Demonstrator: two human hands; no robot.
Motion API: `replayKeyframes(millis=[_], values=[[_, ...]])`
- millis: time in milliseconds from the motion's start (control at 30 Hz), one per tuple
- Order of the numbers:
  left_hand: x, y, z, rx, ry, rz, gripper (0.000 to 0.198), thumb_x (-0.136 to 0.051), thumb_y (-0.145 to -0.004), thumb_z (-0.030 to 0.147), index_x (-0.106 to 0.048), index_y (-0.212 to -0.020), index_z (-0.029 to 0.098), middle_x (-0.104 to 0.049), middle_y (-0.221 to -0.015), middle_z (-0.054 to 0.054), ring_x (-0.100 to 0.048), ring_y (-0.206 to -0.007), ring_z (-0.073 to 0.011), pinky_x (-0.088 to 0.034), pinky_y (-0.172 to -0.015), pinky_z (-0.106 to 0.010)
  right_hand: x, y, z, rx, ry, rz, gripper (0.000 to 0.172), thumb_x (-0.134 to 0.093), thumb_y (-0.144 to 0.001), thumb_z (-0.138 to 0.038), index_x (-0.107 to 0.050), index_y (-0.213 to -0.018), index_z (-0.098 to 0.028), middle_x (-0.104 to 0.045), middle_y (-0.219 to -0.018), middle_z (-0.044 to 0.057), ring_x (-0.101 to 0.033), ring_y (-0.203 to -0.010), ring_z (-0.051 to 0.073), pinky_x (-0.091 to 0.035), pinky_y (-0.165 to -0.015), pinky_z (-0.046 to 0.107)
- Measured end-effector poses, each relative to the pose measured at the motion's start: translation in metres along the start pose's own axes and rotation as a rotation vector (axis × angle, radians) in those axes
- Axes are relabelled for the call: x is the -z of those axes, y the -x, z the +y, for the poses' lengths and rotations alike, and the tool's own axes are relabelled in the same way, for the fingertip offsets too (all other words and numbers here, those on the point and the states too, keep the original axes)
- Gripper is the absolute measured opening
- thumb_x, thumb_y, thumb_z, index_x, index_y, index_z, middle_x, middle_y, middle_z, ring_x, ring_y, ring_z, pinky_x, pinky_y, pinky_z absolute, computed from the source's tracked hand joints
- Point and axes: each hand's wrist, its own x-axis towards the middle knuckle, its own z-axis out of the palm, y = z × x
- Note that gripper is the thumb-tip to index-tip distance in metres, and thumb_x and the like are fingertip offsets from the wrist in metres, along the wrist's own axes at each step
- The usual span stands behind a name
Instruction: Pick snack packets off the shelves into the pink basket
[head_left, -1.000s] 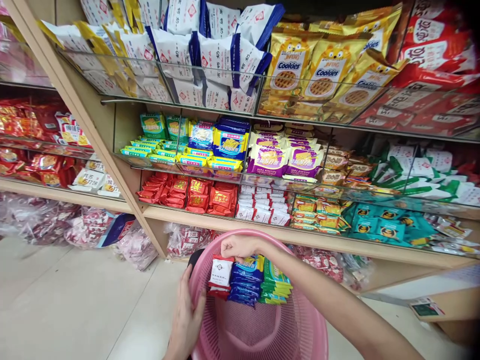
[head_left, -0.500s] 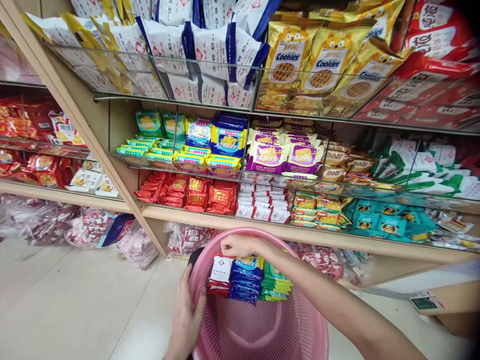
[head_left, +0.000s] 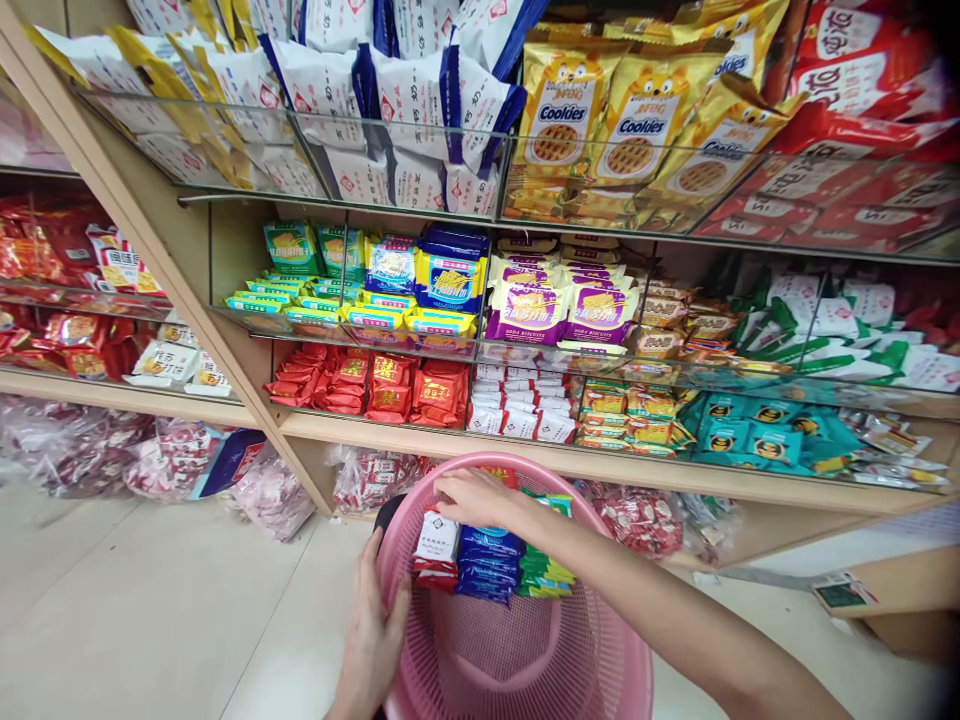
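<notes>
A pink mesh basket (head_left: 600,650) stands on the floor below the shelves. Packets are lined up inside it near its far side: white-and-red ones (head_left: 437,537) at the left, blue ones (head_left: 487,560) in the middle, green ones (head_left: 545,570) at the right. My left hand (head_left: 375,620) grips the basket's left rim, its thumb on the inner side. Over the far part of the basket, my right hand (head_left: 474,495) reaches down with curled fingers at the tops of the white-and-red and blue packets; whatever its fingertips hold is hidden. Behind that hand a bit of red wrapper shows.
Shelves with glass fronts hold red packets (head_left: 439,393), white-and-red packets (head_left: 525,402), teal packets (head_left: 772,443), purple biscuit packs (head_left: 525,308) and yellow cookie bags (head_left: 562,110). Clear plastic bags (head_left: 176,457) of packets lie under the lowest board, close to the tiled floor.
My right hand has shifted slightly left and its fingers have loosened from a tighter fist. The red wrapper behind it shows more. My left hand keeps its place on the rim.
</notes>
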Motion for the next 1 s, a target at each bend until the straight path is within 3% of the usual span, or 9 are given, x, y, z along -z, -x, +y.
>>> replayKeyframes(millis=[133, 233, 300, 500, 733, 1000], values=[[-0.001, 0.0, -0.002, 0.001, -0.005, 0.003, 0.057, -0.042, -0.09, 0.038, -0.026, -0.139, 0.016, -0.035, -0.144, -0.017, -0.032, -0.137, -0.0279, -0.025, -0.113, -0.053, -0.001, 0.007, -0.022, 0.023, 0.045, 0.061, 0.057, -0.056, -0.078, -0.055, -0.057, -0.114, -0.011, -0.058, -0.123, 0.018, -0.05, -0.115, 0.034, -0.037, -0.099, 0.049], [-0.003, 0.0, -0.006, -0.01, -0.025, -0.007, 0.058, -0.04, -0.09, 0.038, -0.023, -0.14, 0.013, -0.033, -0.146, -0.018, -0.029, -0.138, -0.0271, -0.026, -0.114, -0.051, -0.015, 0.011, -0.036, 0.041, 0.077, 0.032, 0.086, -0.058, -0.068, -0.069, -0.045, -0.129, -0.011, -0.051, -0.132, 0.021, -0.046, -0.12, 0.039, -0.032, -0.104, 0.058], [-0.003, 0.0, -0.009, -0.019, -0.033, -0.006, 0.06, -0.04, -0.09, 0.037, -0.022, -0.141, 0.012, -0.032, -0.147, -0.019, -0.028, -0.138, -0.0272, -0.026, -0.114, -0.051, -0.029, 0.012, -0.039, 0.048, 0.132, 0.04, 0.092, -0.058, -0.066, -0.071, -0.042, -0.132, -0.01, -0.05, -0.132, 0.022, -0.046, -0.12, 0.041, -0.028, -0.105, 0.061], [-0.003, -0.001, -0.009, -0.027, -0.034, 0.006, 0.057, -0.04, -0.089, 0.037, -0.025, -0.139, 0.013, -0.035, -0.145, -0.018, -0.03, -0.138, -0.0276, -0.025, -0.113, -0.051, -0.057, 0.012, -0.031, 0.083, 0.271, 0.109, 0.078, -0.07, -0.067, -0.054, -0.044, -0.127, -0.012, -0.056, -0.124, 0.018, -0.055, -0.11, 0.035, -0.035, -0.102, 0.058], [-0.003, -0.002, -0.011, -0.036, -0.034, 0.011, 0.057, -0.041, -0.089, 0.036, -0.024, -0.14, 0.016, -0.033, -0.147, -0.016, -0.028, -0.139, -0.0275, -0.025, -0.113, -0.053, -0.056, 0.02, -0.021, 0.153, 0.271, 0.176, 0.061, -0.069, -0.071, -0.047, -0.048, -0.119, -0.015, -0.057, -0.122, 0.014, -0.059, -0.105, 0.03, -0.037, -0.102, 0.055], [-0.002, -0.001, -0.015, -0.019, -0.045, -0.005, 0.06, -0.045, -0.088, 0.037, -0.024, -0.141, 0.019, -0.034, -0.147, -0.015, -0.029, -0.139, -0.0279, -0.026, -0.113, -0.051, -0.058, 0.023, -0.016, 0.178, 0.244, 0.183, 0.061, -0.065, -0.075, -0.051, -0.047, -0.122, -0.016, -0.053, -0.13, 0.015, -0.057, -0.11, 0.03, -0.033, -0.105, 0.058]])
